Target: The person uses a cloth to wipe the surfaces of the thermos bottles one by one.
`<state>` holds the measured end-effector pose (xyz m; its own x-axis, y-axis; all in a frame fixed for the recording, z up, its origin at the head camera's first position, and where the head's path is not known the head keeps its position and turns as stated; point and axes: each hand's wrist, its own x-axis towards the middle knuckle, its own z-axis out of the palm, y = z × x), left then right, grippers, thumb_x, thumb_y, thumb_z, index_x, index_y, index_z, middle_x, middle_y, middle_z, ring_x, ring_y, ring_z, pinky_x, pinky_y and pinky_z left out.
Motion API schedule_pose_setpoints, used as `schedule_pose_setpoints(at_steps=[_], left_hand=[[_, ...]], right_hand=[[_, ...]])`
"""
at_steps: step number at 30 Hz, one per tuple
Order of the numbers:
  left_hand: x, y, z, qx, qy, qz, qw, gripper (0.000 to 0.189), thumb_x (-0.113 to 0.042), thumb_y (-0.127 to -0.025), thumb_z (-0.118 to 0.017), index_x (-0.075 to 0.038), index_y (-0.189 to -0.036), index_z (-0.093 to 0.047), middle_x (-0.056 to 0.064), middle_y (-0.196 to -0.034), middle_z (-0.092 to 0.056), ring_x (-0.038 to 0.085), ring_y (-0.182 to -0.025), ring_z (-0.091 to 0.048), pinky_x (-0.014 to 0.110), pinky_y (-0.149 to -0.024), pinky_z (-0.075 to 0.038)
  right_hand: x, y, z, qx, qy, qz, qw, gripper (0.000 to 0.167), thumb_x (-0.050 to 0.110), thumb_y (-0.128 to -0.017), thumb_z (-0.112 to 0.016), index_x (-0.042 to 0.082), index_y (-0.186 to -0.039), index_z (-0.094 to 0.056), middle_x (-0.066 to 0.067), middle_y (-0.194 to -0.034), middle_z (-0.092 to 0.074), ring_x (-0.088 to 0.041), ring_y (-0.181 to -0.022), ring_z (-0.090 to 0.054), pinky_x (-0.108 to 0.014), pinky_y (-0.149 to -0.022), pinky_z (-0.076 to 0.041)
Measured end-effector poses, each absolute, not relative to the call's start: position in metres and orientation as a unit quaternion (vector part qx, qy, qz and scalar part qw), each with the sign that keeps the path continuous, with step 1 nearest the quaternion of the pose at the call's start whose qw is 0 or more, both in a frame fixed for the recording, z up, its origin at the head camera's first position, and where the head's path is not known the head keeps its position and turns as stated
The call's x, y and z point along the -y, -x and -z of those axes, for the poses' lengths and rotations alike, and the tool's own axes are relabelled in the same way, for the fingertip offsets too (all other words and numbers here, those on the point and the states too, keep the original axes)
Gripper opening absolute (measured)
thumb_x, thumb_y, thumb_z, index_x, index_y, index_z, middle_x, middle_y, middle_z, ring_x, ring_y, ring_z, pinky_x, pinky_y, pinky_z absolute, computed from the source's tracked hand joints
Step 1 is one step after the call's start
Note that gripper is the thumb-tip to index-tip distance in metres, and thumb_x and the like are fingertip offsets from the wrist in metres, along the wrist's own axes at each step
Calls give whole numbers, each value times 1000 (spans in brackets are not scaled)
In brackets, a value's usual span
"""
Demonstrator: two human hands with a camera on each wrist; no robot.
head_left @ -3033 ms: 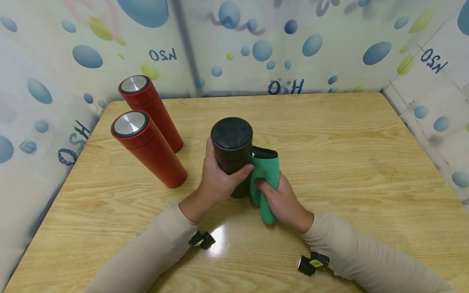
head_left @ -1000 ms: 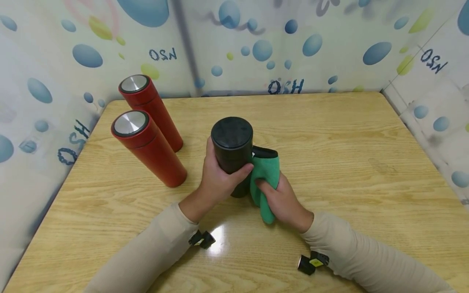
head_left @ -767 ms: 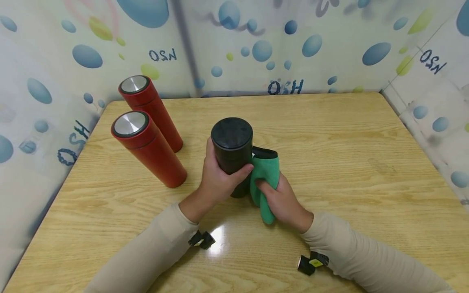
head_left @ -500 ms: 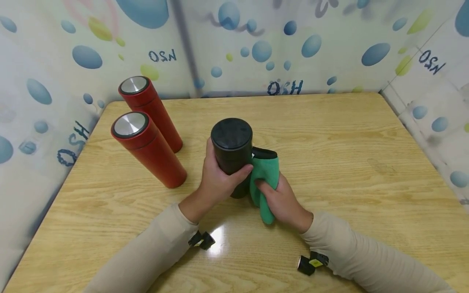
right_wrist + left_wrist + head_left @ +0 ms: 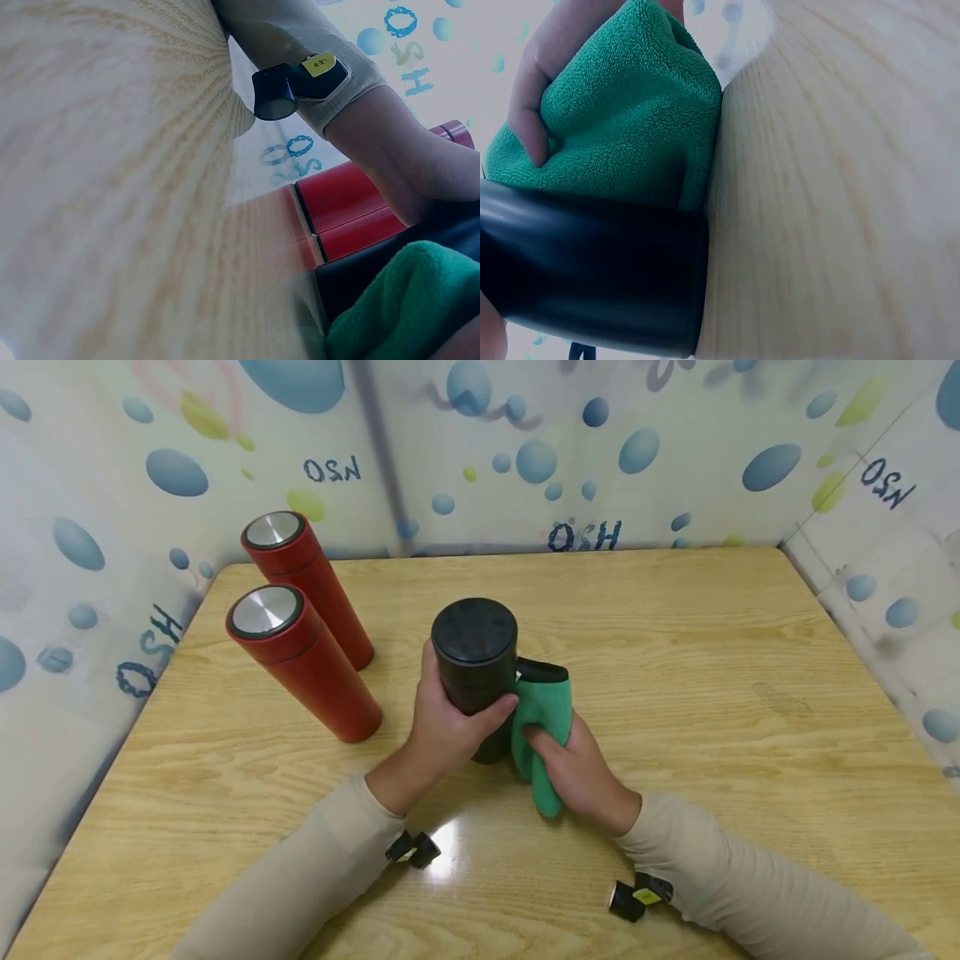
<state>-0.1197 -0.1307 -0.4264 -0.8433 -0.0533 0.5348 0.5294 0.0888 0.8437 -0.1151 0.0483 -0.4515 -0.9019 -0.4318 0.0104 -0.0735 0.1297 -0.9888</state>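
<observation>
A black thermos bottle (image 5: pixel 475 635) stands upright near the middle of the wooden table. My left hand (image 5: pixel 450 718) grips it round the body from the left, thumb across its front. Against its right side my right hand (image 5: pixel 577 768) holds a folded green cloth (image 5: pixel 546 710) with a black edge, thumb on top. The left wrist view shows the cloth (image 5: pixel 630 112) lying along the side of the black bottle (image 5: pixel 592 262), whose base is at the tabletop. In the right wrist view, the cloth (image 5: pixel 412 300) overlaps the bottle's lower part; most of the right hand is outside that view.
Two red thermos bottles with silver lids stand to the left, the nearer one (image 5: pixel 303 664) in front of the farther one (image 5: pixel 311 581). The wooden table (image 5: pixel 675 635) meets a patterned wall (image 5: pixel 510 452) at the back. Small wrist cameras sit on both sleeves.
Both hands, the black bottle and the cloth keep the same places throughout. The head view shifts only very slightly.
</observation>
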Motion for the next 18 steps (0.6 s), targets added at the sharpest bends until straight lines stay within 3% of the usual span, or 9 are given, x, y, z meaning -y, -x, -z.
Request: schedule_pose_setpoints(at_steps=[18], left_hand=[[131, 120, 426, 704, 171, 652, 223, 100, -59, -78, -76, 2, -143, -29, 19, -133, -54, 21, -121, -54, 33, -108, -44]], right_hand=[[-48, 115, 449, -735, 173, 639, 148, 34, 10, -101, -48, 6, -135, -49, -12, -116, -59, -18, -101, -56, -28, -89, -50]])
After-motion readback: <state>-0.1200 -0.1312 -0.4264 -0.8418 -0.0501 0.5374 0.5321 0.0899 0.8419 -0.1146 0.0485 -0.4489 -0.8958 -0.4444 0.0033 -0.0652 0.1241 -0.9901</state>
